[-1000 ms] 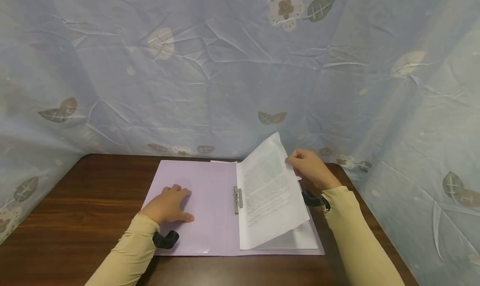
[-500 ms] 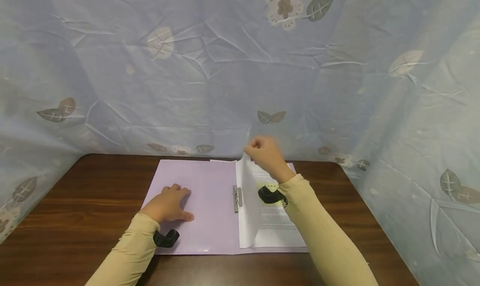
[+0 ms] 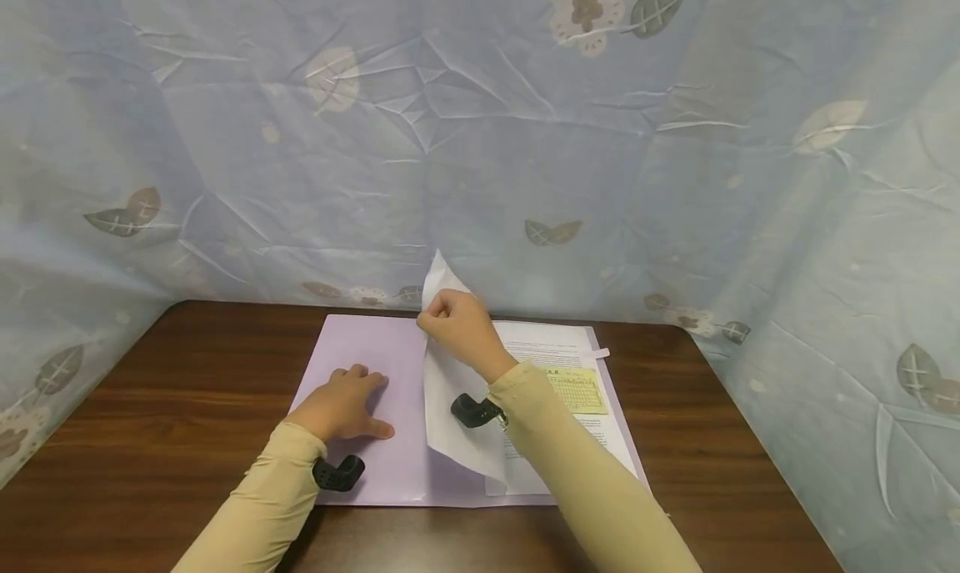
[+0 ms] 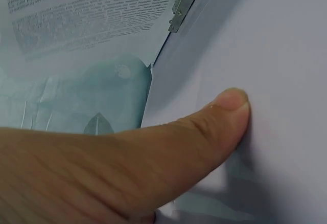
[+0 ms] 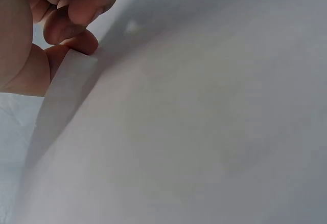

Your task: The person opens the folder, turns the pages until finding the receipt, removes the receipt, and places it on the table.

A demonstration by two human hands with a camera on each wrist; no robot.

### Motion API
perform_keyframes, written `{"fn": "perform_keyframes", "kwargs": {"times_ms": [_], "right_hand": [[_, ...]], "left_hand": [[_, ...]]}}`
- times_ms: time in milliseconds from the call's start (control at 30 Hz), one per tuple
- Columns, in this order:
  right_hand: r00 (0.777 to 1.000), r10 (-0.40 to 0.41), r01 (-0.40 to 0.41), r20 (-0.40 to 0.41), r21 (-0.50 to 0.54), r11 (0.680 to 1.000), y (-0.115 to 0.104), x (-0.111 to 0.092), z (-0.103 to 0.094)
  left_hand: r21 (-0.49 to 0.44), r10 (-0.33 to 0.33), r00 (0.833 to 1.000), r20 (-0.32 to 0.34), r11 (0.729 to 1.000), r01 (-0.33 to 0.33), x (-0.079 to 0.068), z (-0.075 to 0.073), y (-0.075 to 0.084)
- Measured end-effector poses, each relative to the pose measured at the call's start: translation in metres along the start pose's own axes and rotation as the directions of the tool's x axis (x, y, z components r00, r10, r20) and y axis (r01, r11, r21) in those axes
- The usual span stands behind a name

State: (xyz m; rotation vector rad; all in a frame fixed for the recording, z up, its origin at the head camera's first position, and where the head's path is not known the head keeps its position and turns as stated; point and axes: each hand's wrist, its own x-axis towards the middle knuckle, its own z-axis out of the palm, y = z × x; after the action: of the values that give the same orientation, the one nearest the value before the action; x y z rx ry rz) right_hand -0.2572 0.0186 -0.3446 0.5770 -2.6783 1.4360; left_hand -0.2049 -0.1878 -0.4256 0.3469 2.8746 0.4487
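My right hand (image 3: pixel 461 327) pinches the edge of a white sheet of paper (image 3: pixel 452 398), which stands raised and bent over the middle of a lilac folder (image 3: pixel 405 473). In the right wrist view the thumb and fingertips meet at the edge of the sheet (image 5: pixel 179 132). My left hand (image 3: pixel 345 406) rests on the folder's left cover with its fingers spread; its thumb lies on the cover in the left wrist view. A metal clip (image 4: pixel 186 1) shows at the spine there, with printed text on the paper beyond it. The raised sheet hides the clip in the head view.
Printed pages (image 3: pixel 540 335) lie in the folder's right side, with a yellow slip (image 3: pixel 579 391) on them and a white tab (image 3: pixel 597 354) past their edge. A dark wooden table (image 3: pixel 187 423) bears the folder. A patterned curtain (image 3: pixel 360 173) hangs behind and at both sides.
My right hand has carried the sheet leftward from the folder's right side past the spine, uncovering the yellow slip and printed pages. My left hand has stayed on the left cover.
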Motion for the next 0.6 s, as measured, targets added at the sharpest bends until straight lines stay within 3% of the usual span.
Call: {"fn": "perform_keyframes", "kwargs": {"times_ms": [367, 500, 600], "right_hand": [[0.998, 0.050, -0.048, 0.029, -0.074, 0.996, 0.001, 0.002, 0.041], [0.999, 0.036, -0.032, 0.038, -0.110, 0.993, 0.004, 0.002, 0.052], [0.999, 0.029, -0.022, 0.043, -0.137, 0.990, 0.007, 0.001, 0.060]], "left_hand": [[-0.019, 0.058, 0.998, -0.027, 0.998, -0.059, -0.001, -0.010, -0.007], [-0.031, 0.079, 0.984, -0.162, 0.996, -0.086, 0.000, -0.016, -0.015], [-0.048, 0.074, 0.952, -0.298, 0.995, -0.092, 0.002, -0.022, -0.018]]}}
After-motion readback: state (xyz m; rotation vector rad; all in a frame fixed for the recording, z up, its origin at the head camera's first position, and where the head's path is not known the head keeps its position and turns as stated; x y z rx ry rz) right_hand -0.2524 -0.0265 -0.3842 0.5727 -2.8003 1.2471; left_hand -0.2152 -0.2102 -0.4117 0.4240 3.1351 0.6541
